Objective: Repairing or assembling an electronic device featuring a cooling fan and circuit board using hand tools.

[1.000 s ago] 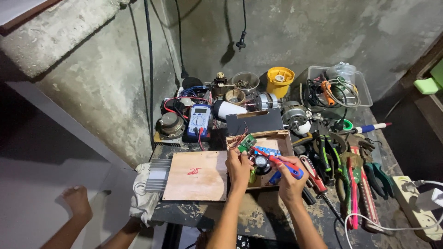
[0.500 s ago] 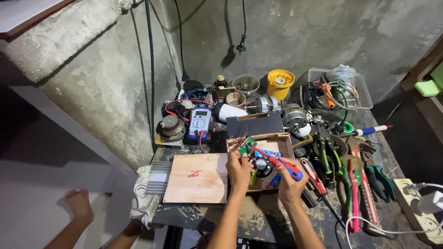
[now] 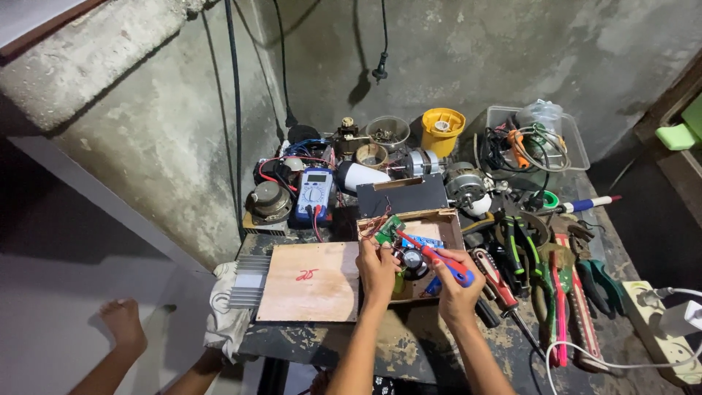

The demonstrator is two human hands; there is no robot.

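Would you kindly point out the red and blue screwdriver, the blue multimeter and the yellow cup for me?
red and blue screwdriver [image 3: 444, 261], head view, on its handle in the right hand.
blue multimeter [image 3: 315, 194], head view, on its dial.
yellow cup [image 3: 442, 135], head view, on its outer wall.

Right hand [image 3: 455, 285] gripping screwdriver [image 3: 437, 258], cluttered workbench [image 3: 439, 344]

Walls: you face rough grey concrete [image 3: 512, 66], stained and patchy.
Cables: black cords [image 3: 235, 110] hang down the wall before you.
Bench: your worktop [image 3: 409, 344] is dark, scuffed, paint-flecked.
Light: dim at your left, brighter over the bench.
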